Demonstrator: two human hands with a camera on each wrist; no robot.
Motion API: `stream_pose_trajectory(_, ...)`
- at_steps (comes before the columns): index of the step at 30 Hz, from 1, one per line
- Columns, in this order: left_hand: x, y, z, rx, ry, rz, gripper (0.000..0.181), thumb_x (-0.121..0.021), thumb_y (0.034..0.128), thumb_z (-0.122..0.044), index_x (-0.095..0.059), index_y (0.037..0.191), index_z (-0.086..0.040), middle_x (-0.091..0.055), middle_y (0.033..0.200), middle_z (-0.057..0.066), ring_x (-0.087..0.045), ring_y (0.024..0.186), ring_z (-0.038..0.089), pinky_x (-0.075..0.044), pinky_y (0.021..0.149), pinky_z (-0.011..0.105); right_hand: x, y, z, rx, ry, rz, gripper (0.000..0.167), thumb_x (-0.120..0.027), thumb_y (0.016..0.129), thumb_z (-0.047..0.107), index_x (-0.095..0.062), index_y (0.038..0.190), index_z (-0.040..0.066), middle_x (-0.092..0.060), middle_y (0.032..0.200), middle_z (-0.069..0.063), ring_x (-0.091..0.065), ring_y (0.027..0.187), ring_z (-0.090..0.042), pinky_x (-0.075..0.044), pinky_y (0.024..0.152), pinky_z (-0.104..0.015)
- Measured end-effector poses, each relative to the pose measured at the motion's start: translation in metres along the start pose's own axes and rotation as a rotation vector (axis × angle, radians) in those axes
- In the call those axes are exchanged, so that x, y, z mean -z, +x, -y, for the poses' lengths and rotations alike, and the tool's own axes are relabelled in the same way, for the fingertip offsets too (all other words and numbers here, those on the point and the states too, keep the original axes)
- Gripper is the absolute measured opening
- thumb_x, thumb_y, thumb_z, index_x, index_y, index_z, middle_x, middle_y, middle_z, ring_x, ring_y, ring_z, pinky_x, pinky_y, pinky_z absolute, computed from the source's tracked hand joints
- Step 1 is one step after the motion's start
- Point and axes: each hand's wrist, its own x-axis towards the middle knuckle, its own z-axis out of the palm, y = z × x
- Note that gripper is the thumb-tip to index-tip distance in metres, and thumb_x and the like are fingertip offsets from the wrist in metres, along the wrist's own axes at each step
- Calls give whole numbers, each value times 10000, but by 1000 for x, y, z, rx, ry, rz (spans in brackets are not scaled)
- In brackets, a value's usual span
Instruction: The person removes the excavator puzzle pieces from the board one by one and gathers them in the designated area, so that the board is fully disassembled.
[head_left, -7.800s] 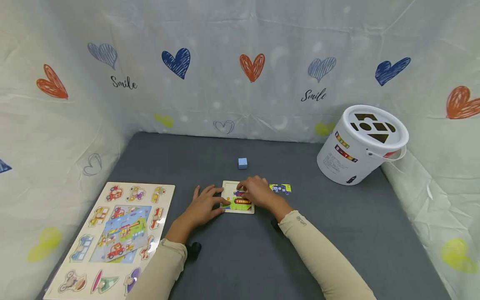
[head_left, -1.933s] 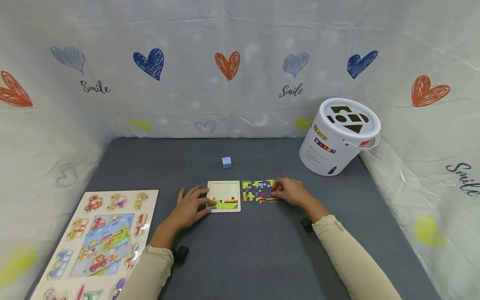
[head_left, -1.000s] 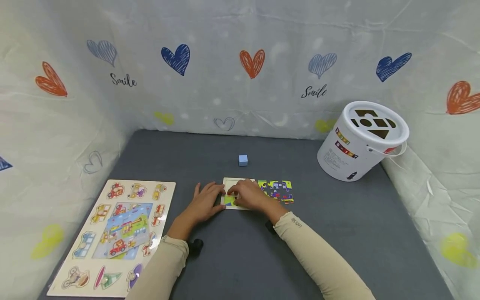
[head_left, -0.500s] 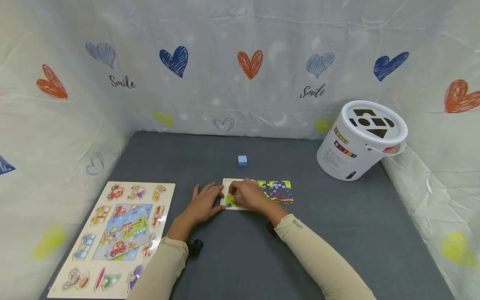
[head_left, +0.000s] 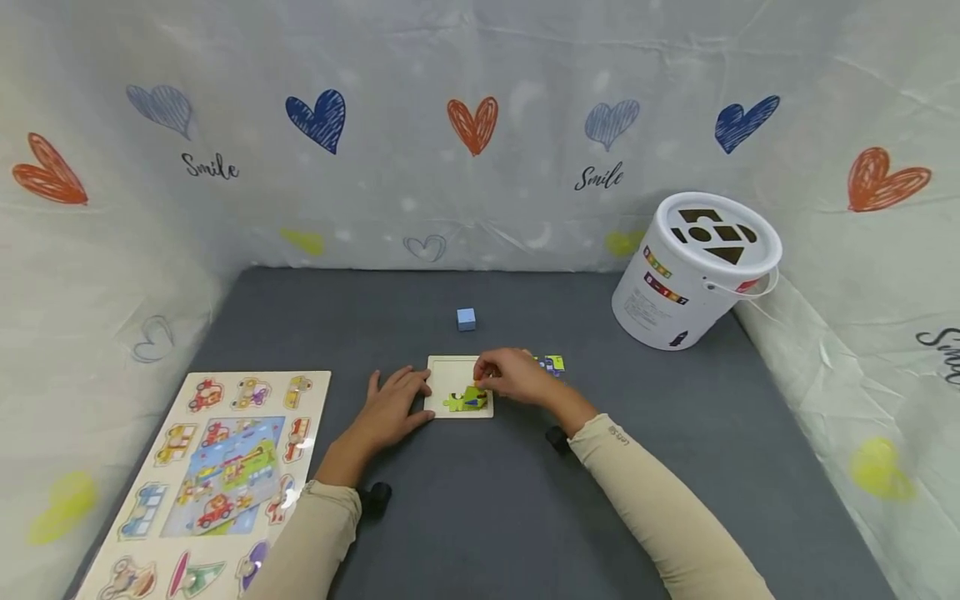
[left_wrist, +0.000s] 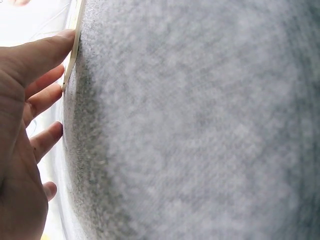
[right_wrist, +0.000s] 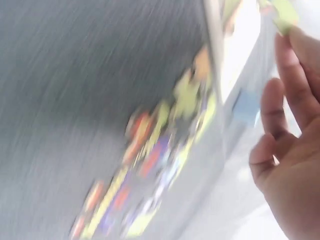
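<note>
My left hand (head_left: 390, 410) lies at the left side of a small wooden puzzle tray (head_left: 459, 362), its fingers spread and the thumb at the near left corner. In the left wrist view, thumb and fingertips touch the tray's edge (left_wrist: 75, 47). Over the tray's right side is my right hand (head_left: 513, 375). It pinches a yellow-green jigsaw piece (right_wrist: 286, 15) between thumb and index finger, blurred in the right wrist view. A few green pieces (head_left: 463, 402) show in the lower part of the tray. Loose jigsaw pieces (right_wrist: 150, 160) lie beside it, mostly behind the right hand in the head view.
Behind the tray sits a small blue block (head_left: 466, 319). A white bucket (head_left: 667, 292) with shaped holes in its lid (head_left: 716, 233) stands at the back right. On the left lies a large knobbed vehicle board (head_left: 307, 392) with picture sheets (head_left: 232, 475) on it.
Earlier the tray held much of a digger picture; most pieces now lie loose to its right. My right hand has risen from the tray with a piece; my left stays at the edge.
</note>
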Motion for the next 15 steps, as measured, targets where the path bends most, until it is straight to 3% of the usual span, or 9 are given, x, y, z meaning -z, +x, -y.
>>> stream_pose_trajectory(6,-2,0,5,-4,31,-27,317,-734,864,-332,-602,1089,-151,-485,1462,79,-328,1418,331,-76,1097,712,13,-16,-17,-73,2,68,44,-703,898,162,-699,902,118,-678,804,71,-586,692,-56,-458,751,-321)
stream_pose_trajectory(15,-4,1,2,-7,12,-13,325,-730,868,-337,-607,1097,-143,-474,1470,83,-311,1427,335,-54,1103,710,12,-27,-30,-68,-26,102,39,-723,866,121,-698,883,96,-676,835,47,-561,708,-63,-471,665,-238)
